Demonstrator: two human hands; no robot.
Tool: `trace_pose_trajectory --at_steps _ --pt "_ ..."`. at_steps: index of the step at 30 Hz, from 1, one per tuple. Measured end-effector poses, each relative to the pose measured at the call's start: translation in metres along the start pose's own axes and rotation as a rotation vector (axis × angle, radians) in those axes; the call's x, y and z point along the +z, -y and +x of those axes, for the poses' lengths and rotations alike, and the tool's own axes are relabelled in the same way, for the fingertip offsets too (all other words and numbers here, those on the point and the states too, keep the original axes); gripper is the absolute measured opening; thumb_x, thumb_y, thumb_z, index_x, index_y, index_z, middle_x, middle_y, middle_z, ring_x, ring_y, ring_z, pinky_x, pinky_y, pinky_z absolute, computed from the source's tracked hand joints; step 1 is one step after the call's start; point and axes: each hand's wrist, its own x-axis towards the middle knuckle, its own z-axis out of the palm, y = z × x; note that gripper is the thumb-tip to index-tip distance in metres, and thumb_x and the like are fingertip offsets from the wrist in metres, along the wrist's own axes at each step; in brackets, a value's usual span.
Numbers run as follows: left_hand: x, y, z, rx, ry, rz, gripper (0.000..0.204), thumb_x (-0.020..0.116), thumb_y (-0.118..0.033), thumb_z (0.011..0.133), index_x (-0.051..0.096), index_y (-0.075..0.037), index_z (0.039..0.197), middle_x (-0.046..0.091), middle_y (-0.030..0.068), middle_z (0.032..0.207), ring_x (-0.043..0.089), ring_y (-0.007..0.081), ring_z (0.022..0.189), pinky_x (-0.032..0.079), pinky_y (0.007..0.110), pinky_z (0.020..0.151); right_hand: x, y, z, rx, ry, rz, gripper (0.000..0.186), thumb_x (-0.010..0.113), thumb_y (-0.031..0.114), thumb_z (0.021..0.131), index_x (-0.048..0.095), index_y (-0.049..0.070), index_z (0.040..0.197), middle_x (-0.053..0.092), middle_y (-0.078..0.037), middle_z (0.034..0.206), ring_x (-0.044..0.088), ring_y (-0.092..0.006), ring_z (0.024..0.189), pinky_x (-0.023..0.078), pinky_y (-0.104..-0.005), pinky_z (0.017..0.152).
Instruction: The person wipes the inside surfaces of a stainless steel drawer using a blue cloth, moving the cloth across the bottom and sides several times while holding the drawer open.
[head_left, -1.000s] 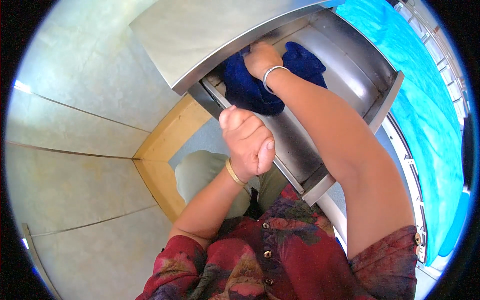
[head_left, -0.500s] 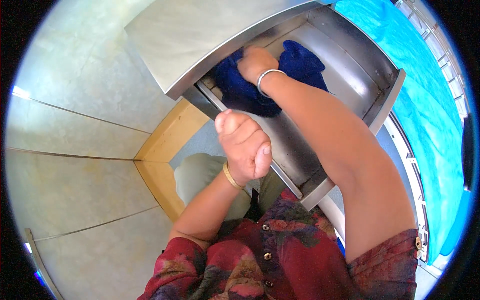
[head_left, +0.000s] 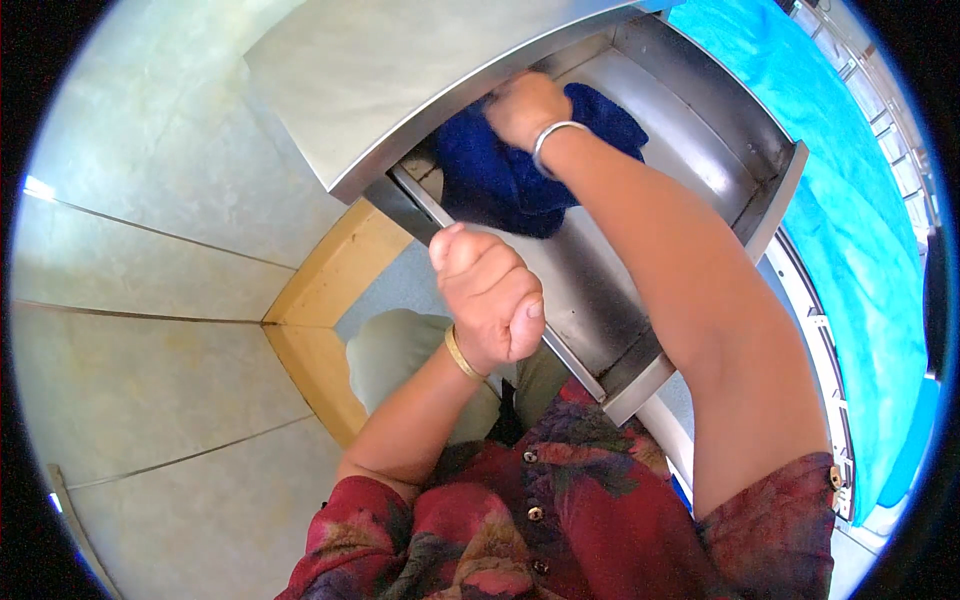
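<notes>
Our 1 left hand (head_left: 490,295) is a tight fist at the edge of 1 grey, boxy metal drawer (head_left: 715,140). Beyond, our 1 right hand (head_left: 532,110), whose grip we cannot tell, has shifted toward 1 o'clock over 1 rumpled, dark-blue cloth (head_left: 495,185) inside, at the drawer's 10 o'clock; cloth work seems ongoing.

Right hand (head_left: 528,112) on blue cloth (head_left: 490,185)

the cloth (head_left: 475,180) over there is deep navy, the drawer (head_left: 620,270) silver-grey, the sheeting (head_left: 850,250) bright turquoise; the shirt (head_left: 610,510) dark red, blotched with olive and tan florals.
</notes>
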Motion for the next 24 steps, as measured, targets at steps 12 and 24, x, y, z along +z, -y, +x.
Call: trace_pose_trajectory --at_steps 12,24 --pt "0.0 0.002 0.004 0.062 -0.088 -0.039 0.02 0.048 -0.026 0.07 0.047 -0.013 0.054 0.043 0.0025 0.059 0.046 0.0208 0.064 0.031 0.04 0.077 -0.069 -0.069 0.002 0.104 -0.017 -0.74 0.029 0.041 0.017 0.085 0.067 0.01 0.094 0.063 -0.011 0.102 0.062 -0.0277 0.092 0.05 -0.0361 0.078" --pt "0.002 -0.003 0.002 0.015 -0.137 -0.039 0.019 0.049 -0.022 0.07 0.047 -0.01 0.055 0.044 0.0045 0.063 0.046 0.0236 0.068 0.031 0.041 0.078 -0.006 -0.029 -0.025 -0.381 0.268 -0.514 0.048 0.045 0.044 0.083 0.056 0.008 0.113 0.052 -0.014 0.119 0.041 -0.0297 0.115 0.031 -0.046 0.093"
